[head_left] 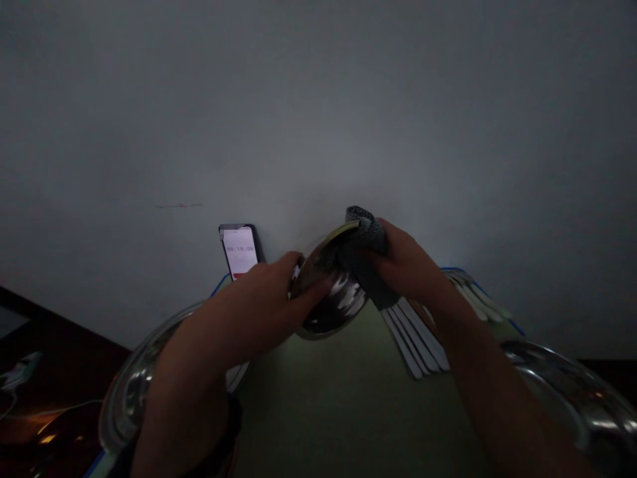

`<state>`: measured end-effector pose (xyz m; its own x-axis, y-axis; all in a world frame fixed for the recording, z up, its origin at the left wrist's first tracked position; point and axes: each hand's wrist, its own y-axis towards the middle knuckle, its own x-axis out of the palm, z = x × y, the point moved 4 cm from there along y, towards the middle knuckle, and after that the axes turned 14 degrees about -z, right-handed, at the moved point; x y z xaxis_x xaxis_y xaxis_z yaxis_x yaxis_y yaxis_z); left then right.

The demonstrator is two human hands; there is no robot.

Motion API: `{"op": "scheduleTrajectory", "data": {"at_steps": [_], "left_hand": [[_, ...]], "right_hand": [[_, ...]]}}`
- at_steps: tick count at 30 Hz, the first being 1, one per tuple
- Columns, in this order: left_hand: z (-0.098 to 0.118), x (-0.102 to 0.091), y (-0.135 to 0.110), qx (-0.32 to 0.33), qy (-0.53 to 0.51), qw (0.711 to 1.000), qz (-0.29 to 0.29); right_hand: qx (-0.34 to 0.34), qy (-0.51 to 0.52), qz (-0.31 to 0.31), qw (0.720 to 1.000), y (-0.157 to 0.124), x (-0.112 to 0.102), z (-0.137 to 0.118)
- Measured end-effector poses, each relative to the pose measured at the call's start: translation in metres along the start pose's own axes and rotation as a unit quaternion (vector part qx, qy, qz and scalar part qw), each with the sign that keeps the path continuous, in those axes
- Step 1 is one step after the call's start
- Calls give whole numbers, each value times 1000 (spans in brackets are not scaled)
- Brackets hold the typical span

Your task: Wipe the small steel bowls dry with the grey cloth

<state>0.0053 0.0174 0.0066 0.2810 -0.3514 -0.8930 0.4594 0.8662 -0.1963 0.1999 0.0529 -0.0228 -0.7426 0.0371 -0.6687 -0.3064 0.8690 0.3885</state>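
My left hand [271,295] grips a shiny steel bowl [331,299] by its rim and outer wall, holding it tilted on its side above the table. Against the bowl's upper rim my right hand [405,265] presses a dark grey cloth [365,255], fingers closed round the fabric. Part of the cloth hangs down behind the bowl.
A phone [241,251] with a lit timer screen leans against the wall. Large steel basins sit at the left [134,378] and at the right [572,392]. Several white strips [415,335] lie on the pale green table [338,405]. A dark surface with cables lies far left.
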Motion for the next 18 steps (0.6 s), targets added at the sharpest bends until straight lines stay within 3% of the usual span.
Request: {"op": "scheduleTrajectory", "data": {"at_steps": [5,18], "left_hand": [[-4,4,4,-1,26,999,-39],[1,9,6,-7,46,997,-65]], "right_hand": [[-4,-49,1,999,-6,0,-9],[10,-79,-29,996,-3,2,-8]]}}
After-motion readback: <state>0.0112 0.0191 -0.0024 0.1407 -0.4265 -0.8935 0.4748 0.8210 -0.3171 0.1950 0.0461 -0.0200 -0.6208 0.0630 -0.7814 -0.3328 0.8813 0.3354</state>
